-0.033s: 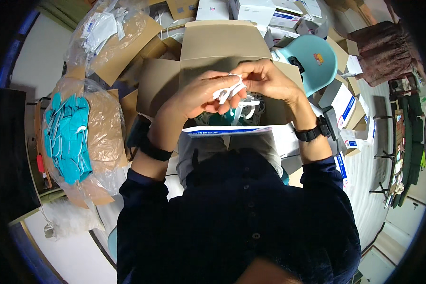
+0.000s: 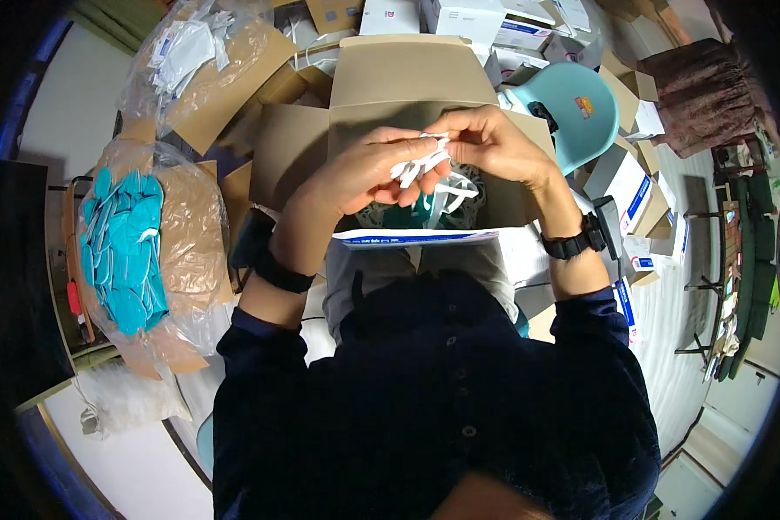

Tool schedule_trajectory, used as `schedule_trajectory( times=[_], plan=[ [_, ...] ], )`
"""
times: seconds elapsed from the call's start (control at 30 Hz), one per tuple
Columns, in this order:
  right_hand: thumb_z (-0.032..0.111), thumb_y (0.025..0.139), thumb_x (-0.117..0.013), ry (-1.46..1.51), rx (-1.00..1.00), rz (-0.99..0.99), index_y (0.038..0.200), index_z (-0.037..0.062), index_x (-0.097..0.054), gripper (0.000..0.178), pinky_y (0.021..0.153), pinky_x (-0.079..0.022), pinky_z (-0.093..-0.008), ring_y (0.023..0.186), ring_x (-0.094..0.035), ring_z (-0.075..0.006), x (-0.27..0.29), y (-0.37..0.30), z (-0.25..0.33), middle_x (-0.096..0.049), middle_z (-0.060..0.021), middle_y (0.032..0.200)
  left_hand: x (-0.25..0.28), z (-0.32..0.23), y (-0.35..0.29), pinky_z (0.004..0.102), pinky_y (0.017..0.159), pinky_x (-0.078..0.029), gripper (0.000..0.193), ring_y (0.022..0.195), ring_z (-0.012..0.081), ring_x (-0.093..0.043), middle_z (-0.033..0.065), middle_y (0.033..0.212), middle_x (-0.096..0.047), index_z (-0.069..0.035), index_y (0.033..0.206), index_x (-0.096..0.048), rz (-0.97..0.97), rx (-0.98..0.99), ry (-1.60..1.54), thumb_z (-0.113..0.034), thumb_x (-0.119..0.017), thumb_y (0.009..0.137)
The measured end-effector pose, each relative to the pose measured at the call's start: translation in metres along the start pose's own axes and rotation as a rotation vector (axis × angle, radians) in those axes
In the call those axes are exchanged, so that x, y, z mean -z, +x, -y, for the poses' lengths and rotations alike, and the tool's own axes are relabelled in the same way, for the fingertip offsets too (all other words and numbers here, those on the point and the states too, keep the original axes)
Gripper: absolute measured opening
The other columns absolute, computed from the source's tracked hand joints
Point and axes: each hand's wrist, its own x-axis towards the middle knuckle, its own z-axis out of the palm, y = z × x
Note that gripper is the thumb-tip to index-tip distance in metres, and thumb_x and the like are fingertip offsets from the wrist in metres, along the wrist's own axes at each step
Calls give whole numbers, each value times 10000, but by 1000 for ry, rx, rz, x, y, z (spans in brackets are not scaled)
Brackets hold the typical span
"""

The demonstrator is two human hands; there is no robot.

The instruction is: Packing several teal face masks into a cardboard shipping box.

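Head view: left hand (image 2: 381,169) holds a bundle of white strips (image 2: 416,166), grip closed around its lower part; right hand (image 2: 504,152) sits at the upper end, thumb and forefinger narrow, firm pinch or not: cannot tell. Bundle hangs over the open cardboard carton (image 2: 412,74), above the person's lap. Handling looks midway: strips gathered in hand, not put down; loose white strips (image 2: 461,189) and a teal piece (image 2: 423,208) lie inside the carton. Pile of teal face masks (image 2: 126,243) lies in a clear plastic bag (image 2: 189,328) at left, apart from both hands. Versus earlier frame: near identical; same hold, same bundle, only tiny shifts of hands and carton contents, nothing added or released.
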Motion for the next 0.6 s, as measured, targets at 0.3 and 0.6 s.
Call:
schedule_trajectory(
  times=[0.3,0.6],
  plan=[
    [202,966,-568,320,65,-295,849,20,-694,251,752,-456,-258,803,-564,-94,-1,-19,10,-703,-95,1056,-3,9,10,168,395,-287,324,484,55,-477,4,700,-548,-20,946,-573,-24,-138,257,-301,-438,1033],
    [99,953,-427,1304,-52,-619,867,95,-508,117,406,-211,-222,485,-337,-94,28,9,-11,-376,14,603,-34,34,36,210,406,-310,287,452,74,-451,2,647,-501,-48,929,-517,-213,-212,322,-281,-393,1042]
  ],
)
